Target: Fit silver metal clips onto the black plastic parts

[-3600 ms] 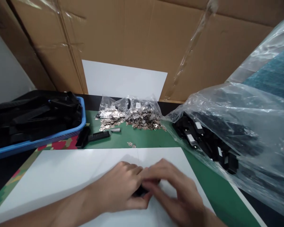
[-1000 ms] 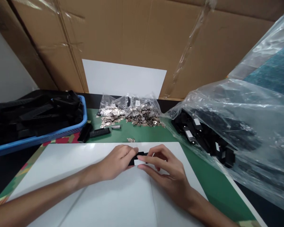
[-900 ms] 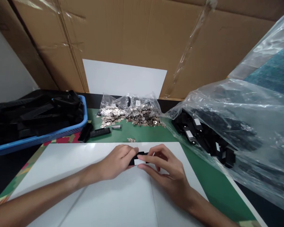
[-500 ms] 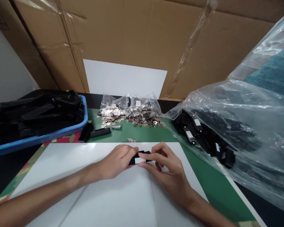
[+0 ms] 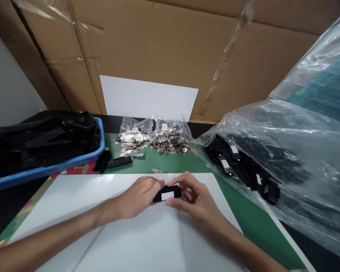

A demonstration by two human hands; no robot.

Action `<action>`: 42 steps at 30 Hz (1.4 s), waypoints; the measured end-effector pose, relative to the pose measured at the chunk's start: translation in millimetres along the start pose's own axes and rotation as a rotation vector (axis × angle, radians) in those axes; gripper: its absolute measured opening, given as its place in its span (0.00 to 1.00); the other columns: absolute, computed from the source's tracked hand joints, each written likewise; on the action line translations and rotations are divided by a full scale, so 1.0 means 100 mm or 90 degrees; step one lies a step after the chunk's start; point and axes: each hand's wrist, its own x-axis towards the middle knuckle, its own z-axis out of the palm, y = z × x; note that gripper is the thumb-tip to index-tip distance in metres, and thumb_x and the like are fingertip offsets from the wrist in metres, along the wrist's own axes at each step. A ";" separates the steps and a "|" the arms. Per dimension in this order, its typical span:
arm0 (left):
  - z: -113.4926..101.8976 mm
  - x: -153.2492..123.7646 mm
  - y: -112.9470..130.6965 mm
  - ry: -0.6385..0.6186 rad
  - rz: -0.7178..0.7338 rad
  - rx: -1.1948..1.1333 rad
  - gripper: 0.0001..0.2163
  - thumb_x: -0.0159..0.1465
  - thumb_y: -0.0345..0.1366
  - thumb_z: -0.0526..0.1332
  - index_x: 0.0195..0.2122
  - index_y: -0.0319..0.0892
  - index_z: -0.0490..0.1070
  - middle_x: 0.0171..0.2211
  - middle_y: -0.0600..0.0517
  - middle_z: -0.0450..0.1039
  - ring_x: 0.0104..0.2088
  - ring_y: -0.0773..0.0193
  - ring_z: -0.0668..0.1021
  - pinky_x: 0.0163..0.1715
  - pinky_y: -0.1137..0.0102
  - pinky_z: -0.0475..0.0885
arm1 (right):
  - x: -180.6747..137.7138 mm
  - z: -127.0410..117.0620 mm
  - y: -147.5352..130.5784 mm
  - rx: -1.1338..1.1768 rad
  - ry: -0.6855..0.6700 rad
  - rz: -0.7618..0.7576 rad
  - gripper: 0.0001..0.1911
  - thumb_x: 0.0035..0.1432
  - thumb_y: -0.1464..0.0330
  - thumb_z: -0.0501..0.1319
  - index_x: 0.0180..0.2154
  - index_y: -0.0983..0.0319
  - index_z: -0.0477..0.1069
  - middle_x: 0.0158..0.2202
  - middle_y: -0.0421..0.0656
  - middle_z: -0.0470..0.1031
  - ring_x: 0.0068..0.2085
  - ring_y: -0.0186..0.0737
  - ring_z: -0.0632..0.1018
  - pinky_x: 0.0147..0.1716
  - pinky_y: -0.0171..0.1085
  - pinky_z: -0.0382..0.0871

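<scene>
Over the white sheet (image 5: 124, 241) I hold a small black plastic case (image 5: 176, 191) with a white label (image 5: 167, 195) on the side toward me. My left hand (image 5: 141, 195) is closed round its left end, and its fingertips are partly hidden behind the case. My right hand (image 5: 197, 196) grips the right part between the thumb at the lower edge and the index finger at the upper edge. A few small metal pieces (image 5: 156, 170) lie just beyond the sheet.
A blue basket (image 5: 102, 141) piled with black plastic parts (image 5: 45, 136) stands left. Beside it lie a slotted black part (image 5: 119, 162) and a small metal piece (image 5: 138, 155). Bags of metal contacts (image 5: 170, 139) are at the back. Right, a clear plastic bag (image 5: 272, 113) holds labelled black cases (image 5: 225, 164).
My right index finger has moved from across the front of the case to its upper edge, uncovering more of it. My left hand keeps its hold.
</scene>
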 end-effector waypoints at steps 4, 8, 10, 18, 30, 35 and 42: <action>0.03 -0.02 -0.03 0.019 0.018 -0.006 0.10 0.72 0.34 0.52 0.52 0.40 0.66 0.43 0.42 0.78 0.42 0.54 0.80 0.43 0.63 0.74 | 0.04 -0.03 0.02 0.070 -0.025 0.068 0.22 0.56 0.53 0.73 0.47 0.59 0.75 0.33 0.36 0.60 0.27 0.29 0.60 0.26 0.33 0.53; 0.00 -0.02 -0.01 0.009 0.009 -0.034 0.11 0.73 0.36 0.50 0.51 0.38 0.68 0.43 0.42 0.78 0.41 0.54 0.79 0.42 0.63 0.74 | 0.00 -0.03 -0.04 -0.012 -0.035 0.038 0.20 0.62 0.53 0.68 0.48 0.58 0.74 0.34 0.37 0.61 0.30 0.32 0.65 0.28 0.33 0.59; -0.04 0.01 0.02 0.005 -0.014 -0.080 0.13 0.74 0.39 0.49 0.48 0.38 0.69 0.41 0.43 0.78 0.39 0.57 0.78 0.40 0.65 0.72 | -0.02 -0.01 -0.06 -0.067 -0.032 -0.002 0.17 0.65 0.54 0.66 0.47 0.58 0.75 0.34 0.38 0.63 0.32 0.34 0.67 0.30 0.33 0.62; -0.18 0.16 0.21 -0.076 -0.235 -0.361 0.26 0.75 0.51 0.48 0.23 0.42 0.63 0.21 0.56 0.66 0.26 0.66 0.72 0.33 0.71 0.64 | -0.01 0.00 -0.04 -0.151 -0.044 -0.084 0.16 0.67 0.55 0.64 0.35 0.60 0.74 0.31 0.39 0.65 0.30 0.35 0.68 0.28 0.34 0.63; -0.22 0.19 0.26 -0.066 -0.195 -0.331 0.26 0.74 0.53 0.52 0.23 0.42 0.67 0.21 0.55 0.68 0.30 0.64 0.73 0.37 0.69 0.63 | 0.27 -0.08 0.02 -0.227 0.075 -0.089 0.15 0.70 0.57 0.61 0.41 0.60 0.78 0.35 0.42 0.73 0.33 0.37 0.75 0.31 0.35 0.67; -0.18 0.18 0.24 -0.050 -0.194 -0.324 0.19 0.66 0.54 0.64 0.31 0.42 0.74 0.30 0.55 0.71 0.31 0.65 0.70 0.32 0.71 0.61 | 0.49 0.11 0.10 -0.399 0.048 -0.136 0.07 0.66 0.63 0.67 0.45 0.57 0.77 0.41 0.40 0.74 0.33 0.35 0.75 0.32 0.35 0.65; -0.15 0.20 0.20 0.000 -0.257 -0.523 0.20 0.62 0.51 0.69 0.48 0.43 0.74 0.30 0.57 0.69 0.29 0.67 0.67 0.29 0.72 0.61 | 0.44 0.13 0.10 -0.344 0.089 -0.144 0.05 0.70 0.68 0.61 0.39 0.59 0.75 0.40 0.41 0.74 0.33 0.36 0.74 0.34 0.34 0.66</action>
